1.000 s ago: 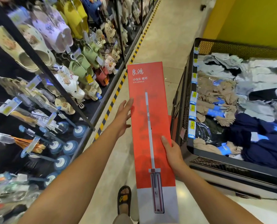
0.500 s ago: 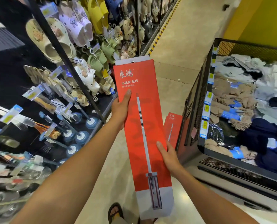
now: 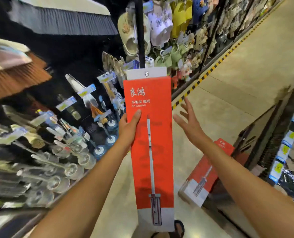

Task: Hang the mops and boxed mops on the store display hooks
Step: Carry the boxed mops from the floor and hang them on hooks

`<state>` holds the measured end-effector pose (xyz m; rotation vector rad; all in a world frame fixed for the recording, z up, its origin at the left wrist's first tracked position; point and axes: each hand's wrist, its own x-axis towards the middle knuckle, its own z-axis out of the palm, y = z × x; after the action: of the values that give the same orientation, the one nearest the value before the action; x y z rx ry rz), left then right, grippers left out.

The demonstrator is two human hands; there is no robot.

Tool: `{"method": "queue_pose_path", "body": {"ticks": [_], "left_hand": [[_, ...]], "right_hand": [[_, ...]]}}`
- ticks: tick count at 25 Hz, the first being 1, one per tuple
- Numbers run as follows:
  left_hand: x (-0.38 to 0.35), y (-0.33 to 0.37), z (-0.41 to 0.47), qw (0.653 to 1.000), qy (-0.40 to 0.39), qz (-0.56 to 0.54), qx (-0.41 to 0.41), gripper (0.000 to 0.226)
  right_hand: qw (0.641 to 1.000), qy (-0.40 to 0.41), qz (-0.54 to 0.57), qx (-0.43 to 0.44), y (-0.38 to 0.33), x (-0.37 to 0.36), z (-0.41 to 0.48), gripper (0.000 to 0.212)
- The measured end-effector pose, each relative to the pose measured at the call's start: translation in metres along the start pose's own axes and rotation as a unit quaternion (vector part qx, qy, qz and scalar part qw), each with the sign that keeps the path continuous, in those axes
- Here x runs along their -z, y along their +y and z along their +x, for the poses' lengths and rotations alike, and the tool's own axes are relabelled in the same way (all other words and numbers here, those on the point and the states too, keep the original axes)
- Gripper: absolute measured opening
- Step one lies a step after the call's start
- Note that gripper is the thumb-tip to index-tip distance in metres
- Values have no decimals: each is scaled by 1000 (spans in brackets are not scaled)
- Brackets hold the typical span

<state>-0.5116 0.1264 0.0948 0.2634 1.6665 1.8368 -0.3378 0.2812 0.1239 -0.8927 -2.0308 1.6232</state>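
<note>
The display rack (image 3: 140, 31) lies left of the boxed mop (image 3: 151, 152); a second box (image 3: 209, 170) sits lower right.

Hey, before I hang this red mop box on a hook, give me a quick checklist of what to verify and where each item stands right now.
1. Grip: the left hand holds the boxed mop by its left edge, thumb on the front: ok.
2. Second hand steadying: the right hand is open and apart from the box: not ok.
3. Hang hole in the white top tab uncovered: ok.
4. Box upright, tab uppermost: ok.
5. Free hook lined up with the hole: cannot tell; the rack is blurred.
</note>
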Motion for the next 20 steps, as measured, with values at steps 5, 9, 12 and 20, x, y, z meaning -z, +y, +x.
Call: {"method": "queue_pose_path", "body": {"ticks": [5, 9, 12, 20], "left_hand": [[135, 15, -47, 996, 80, -28, -28, 71], [263, 39, -106, 985, 156, -37, -65, 63], [364, 49, -159, 974, 202, -26, -99, 58], [570, 52, -329, 899, 410, -6, -154, 65]], "right_hand": [[983, -121, 45, 133, -116, -133, 22, 119], [959, -213, 44, 180, -161, -280, -18, 102], [945, -258, 44, 195, -180, -384, -62, 112], [872, -412, 58, 257, -230, -625, -204, 114]]}}
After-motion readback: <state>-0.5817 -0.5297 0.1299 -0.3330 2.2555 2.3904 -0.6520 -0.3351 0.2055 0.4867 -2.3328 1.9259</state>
